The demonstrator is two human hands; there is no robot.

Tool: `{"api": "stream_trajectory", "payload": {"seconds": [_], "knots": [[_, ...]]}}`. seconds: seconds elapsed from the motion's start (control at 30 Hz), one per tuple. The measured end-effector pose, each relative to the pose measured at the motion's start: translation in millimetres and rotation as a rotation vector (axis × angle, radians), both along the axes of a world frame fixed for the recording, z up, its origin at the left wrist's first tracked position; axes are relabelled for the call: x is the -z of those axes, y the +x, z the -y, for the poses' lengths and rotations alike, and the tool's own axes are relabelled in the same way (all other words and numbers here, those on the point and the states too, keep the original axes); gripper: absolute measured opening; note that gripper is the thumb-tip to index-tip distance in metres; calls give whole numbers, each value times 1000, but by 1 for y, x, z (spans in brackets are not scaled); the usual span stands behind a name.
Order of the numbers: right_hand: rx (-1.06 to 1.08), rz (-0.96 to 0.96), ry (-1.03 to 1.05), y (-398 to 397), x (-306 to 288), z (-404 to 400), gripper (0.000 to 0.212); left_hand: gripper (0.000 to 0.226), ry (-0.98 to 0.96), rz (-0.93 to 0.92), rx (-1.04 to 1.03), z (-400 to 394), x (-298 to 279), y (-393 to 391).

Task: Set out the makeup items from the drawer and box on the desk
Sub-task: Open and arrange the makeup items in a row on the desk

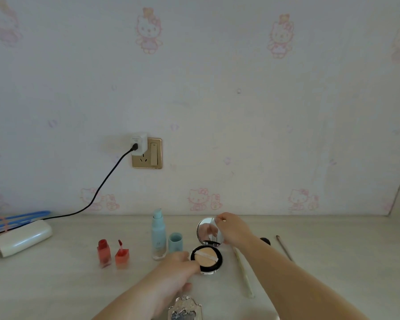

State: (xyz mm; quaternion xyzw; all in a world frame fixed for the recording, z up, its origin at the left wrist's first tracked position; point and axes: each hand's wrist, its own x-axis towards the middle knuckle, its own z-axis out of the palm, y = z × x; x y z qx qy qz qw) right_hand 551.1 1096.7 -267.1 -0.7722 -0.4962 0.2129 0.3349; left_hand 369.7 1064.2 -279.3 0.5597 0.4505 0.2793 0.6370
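A round black powder compact (207, 258) lies open on the desk, a beige puff in its base. My left hand (178, 265) grips the base at its left rim. My right hand (231, 228) pinches the top edge of the upright mirrored lid (204, 230). To the left stand a pale blue foundation bottle (158, 236) and its blue cap (175, 241). Further left are a red bottle (104, 251) and its red applicator cap (122, 255). An ornate silver case (185, 308) lies at the near edge.
A white oblong case (22, 239) and blue straps (16, 219) lie at the far left. A black cable (106, 179) runs to a wall charger (139, 143). A pale slim stick (243, 271), a thin metal tool (284, 248) and a black round object (265, 240) lie around my right forearm.
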Motion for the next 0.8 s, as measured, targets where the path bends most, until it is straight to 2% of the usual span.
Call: {"api": "stream_trajectory", "payload": {"seconds": [0.17,0.27,0.3,0.33,0.47,0.63,0.73,0.8], "knots": [[29,-24,11,3,-1,10,38,26,3,-43,18,-1,3,-4],[50,42,32,12,-7,21,38,73,36,-62,9,-1,3,-9],[52,83,16,15,-7,26,37,80,74,-77,15,-1,3,-11],[46,127,2,17,-7,30,37,79,115,-94,19,-1,1,-12],[10,259,-87,19,-2,50,42,52,204,-129,39,9,-5,-8],[-47,418,-195,8,6,67,58,41,256,-162,103,26,-13,6],[-50,479,-276,1,14,71,56,26,305,-169,151,35,-14,14],[-34,484,-314,-2,16,72,49,35,358,-183,162,37,-10,17]]}}
